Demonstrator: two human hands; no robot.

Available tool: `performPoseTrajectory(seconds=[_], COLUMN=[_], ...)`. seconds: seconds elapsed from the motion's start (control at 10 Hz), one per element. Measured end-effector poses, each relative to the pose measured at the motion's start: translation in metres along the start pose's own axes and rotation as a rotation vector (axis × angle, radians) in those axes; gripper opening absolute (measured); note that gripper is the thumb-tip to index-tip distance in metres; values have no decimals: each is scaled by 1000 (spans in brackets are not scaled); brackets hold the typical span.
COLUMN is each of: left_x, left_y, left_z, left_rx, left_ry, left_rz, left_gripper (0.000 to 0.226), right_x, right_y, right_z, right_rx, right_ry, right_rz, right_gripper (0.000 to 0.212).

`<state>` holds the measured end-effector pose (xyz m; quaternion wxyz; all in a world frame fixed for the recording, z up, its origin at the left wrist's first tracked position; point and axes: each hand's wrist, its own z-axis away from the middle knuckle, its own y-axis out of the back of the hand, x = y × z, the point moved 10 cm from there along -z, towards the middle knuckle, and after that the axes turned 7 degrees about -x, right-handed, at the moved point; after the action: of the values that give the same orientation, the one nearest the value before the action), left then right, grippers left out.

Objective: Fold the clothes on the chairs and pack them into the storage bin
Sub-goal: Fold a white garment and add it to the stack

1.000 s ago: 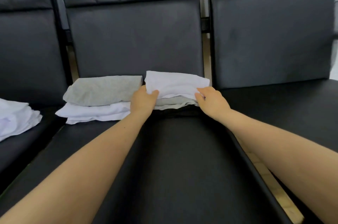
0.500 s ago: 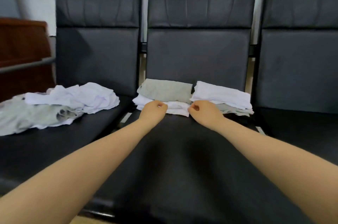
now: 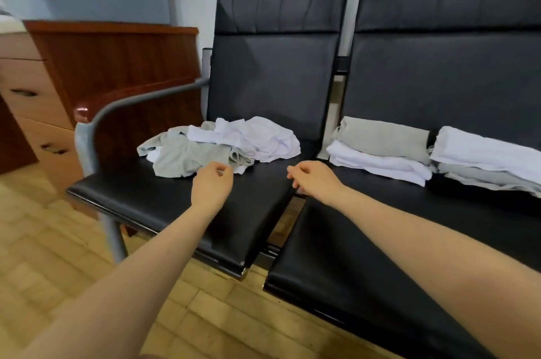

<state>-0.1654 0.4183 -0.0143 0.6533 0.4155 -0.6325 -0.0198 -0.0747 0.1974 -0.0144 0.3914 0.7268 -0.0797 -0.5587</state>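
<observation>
A loose pile of unfolded clothes lies on the left black chair seat: a grey garment in front and crumpled white ones behind. My left hand hovers just in front of the grey garment, fingers loosely curled, holding nothing. My right hand hangs over the gap between the two seats, also empty with fingers curled. On the right chair seat sit two folded stacks: a grey piece on white ones, and a white piece on grey ones. No storage bin is in view.
A grey metal armrest curves down at the left chair's side. Behind it stands a reddish wooden cabinet with drawers. The floor is light wood parquet. Tall black backrests close off the far side.
My view has swung left from the folded stacks to the unfolded pile. Both hands have let go of the white folded stack and moved left, the left hand reaching the grey garment.
</observation>
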Motion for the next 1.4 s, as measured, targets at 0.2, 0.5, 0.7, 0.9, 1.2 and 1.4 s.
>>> performPoseTrajectory(seconds=[0.2,0.5,0.7,0.9,1.2,1.4], left_x=[-14,-26,-26,-23,74,165], left_y=[-8,-47,-45,-44,-49,-99], left_z=[-39,-85,-84,-80,-17,36], left_rx=[70,164,184,170,12,-293], left_ry=[70,34,23,6,-42,-9], left_rz=[160,-137,-172,-139,470,795], left_gripper=[19,51,46,38,40,49], right_x=[-18,4,16,6,-34,-38], right_y=[-12,-12,-45,-36,80,163], right_z=[-73,-185,-198,-145,-30,58], right_rx=[45,72,-89,-108,-41,105], right_ry=[2,-41,-52,-77,10,7], right_rz=[171,369,339,104,-721,-901], right_gripper=[39,42,45,30,11,21])
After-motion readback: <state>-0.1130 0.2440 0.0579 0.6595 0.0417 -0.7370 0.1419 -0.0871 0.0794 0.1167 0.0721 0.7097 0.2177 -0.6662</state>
